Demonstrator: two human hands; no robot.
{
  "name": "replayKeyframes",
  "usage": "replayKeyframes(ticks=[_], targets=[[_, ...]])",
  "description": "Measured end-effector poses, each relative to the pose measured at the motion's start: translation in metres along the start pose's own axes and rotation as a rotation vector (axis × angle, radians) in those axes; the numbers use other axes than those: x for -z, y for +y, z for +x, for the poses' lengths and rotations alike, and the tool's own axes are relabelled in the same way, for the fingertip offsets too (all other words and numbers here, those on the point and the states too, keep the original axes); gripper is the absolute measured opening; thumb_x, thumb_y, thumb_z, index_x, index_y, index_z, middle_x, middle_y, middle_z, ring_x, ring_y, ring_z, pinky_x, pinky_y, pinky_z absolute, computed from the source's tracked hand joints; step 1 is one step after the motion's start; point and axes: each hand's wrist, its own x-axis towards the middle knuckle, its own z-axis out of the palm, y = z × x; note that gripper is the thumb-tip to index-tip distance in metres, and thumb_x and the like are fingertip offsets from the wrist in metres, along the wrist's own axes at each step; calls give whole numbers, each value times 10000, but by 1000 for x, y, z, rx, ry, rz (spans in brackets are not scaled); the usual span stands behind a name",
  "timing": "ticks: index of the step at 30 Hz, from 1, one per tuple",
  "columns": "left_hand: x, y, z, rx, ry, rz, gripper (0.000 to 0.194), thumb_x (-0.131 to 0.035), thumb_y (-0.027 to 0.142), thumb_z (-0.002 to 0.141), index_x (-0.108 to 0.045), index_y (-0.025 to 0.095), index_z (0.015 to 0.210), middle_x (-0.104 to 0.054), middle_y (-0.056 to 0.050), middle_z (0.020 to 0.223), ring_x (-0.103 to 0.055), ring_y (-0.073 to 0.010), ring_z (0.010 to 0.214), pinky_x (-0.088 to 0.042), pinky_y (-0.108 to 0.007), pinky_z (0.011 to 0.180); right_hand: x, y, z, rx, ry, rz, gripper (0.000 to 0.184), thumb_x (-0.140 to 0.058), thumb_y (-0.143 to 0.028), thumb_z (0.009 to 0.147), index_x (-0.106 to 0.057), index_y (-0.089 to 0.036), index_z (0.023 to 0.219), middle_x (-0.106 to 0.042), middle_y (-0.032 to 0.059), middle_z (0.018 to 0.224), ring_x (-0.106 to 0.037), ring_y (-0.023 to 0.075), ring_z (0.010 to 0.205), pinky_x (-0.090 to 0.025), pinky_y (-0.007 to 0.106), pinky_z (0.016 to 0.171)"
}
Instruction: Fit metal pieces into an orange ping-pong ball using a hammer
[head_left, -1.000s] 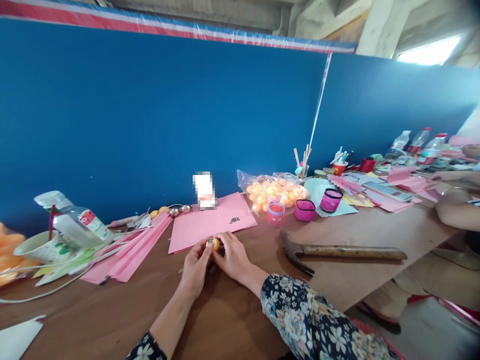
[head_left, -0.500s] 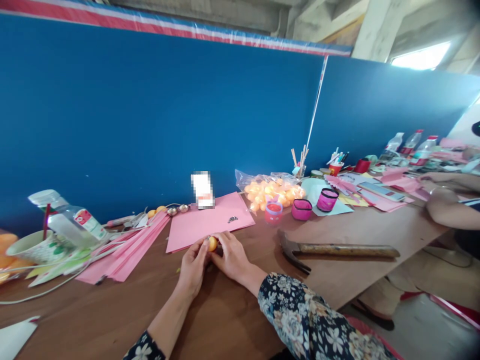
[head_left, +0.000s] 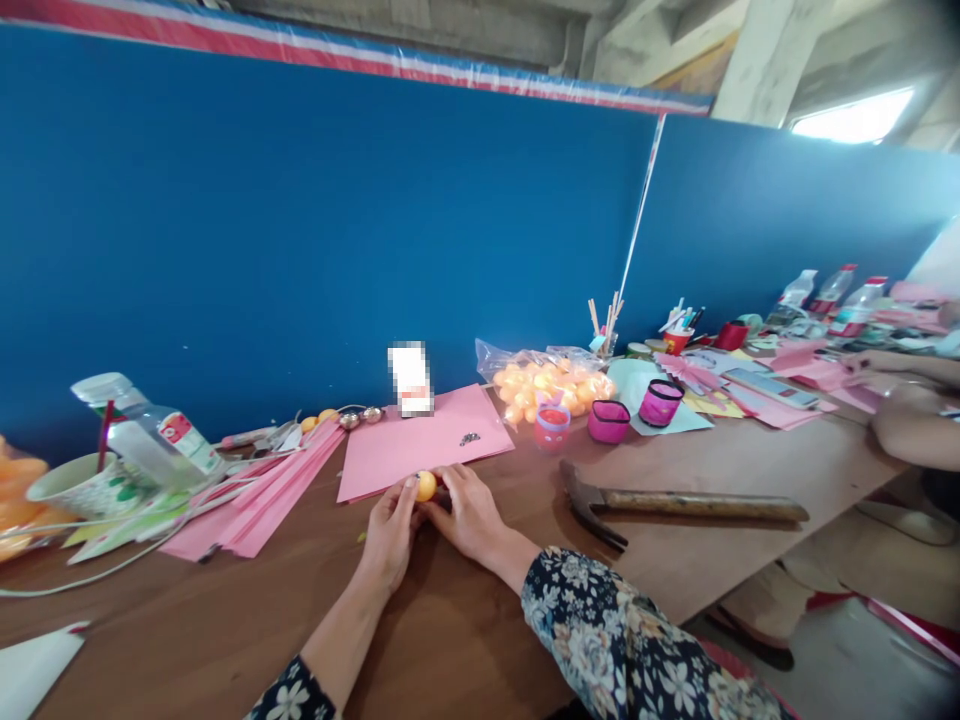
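Observation:
A small orange ball is between my two hands, just above the brown tabletop. The fingertips of my left hand pinch it from the left side. From the right, my right hand closes its thumb and fingers on the same ball. A small dark spot shows by the left fingertips, too small to name. Right behind my hands lies pink paper, bearing a little cluster of dark metal bits and a blurred-out upright white thing.
A claw hammer lies to the right. Behind it stand small pink containers and a clear bag of orange balls. At left are folded pink strips, a tilted bottle and a cup. Another person's arm rests at far right.
The whole view has shifted slightly, with things sitting a little further right. Both hands keep the ball in nearly the same place, and more of its orange surface shows.

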Motion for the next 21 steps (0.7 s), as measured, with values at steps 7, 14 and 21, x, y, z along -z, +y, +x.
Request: replayKeyframes(ticks=[7,14,21], targets=[[3,-3,1,12,0,15,309,-626,391,660,-628,151,854,-643,-49,909,-578,-185,851,-462,-272,701,1,-1,0,-4,-8,-3,277,-584,-255,741,-486,-213,996,-548,41,937,-500,186,881,-416,298,738],[6,-7,3,4,-4,68,335,-599,396,685,-611,139,900,-639,-57,916,-581,-189,844,-463,-276,697,-2,1,1,-11,-15,-8,263,-582,-226,734,-499,-205,982,-551,36,909,-499,179,863,-407,292,739],[7,-9,4,6,-20,57,360,-587,400,696,-597,132,937,-634,-81,947,-592,-209,846,-476,-305,706,-2,1,0,1,-6,-5,290,-586,-243,733,-499,-210,1007,-554,42,926,-496,186,882,-406,308,762]])
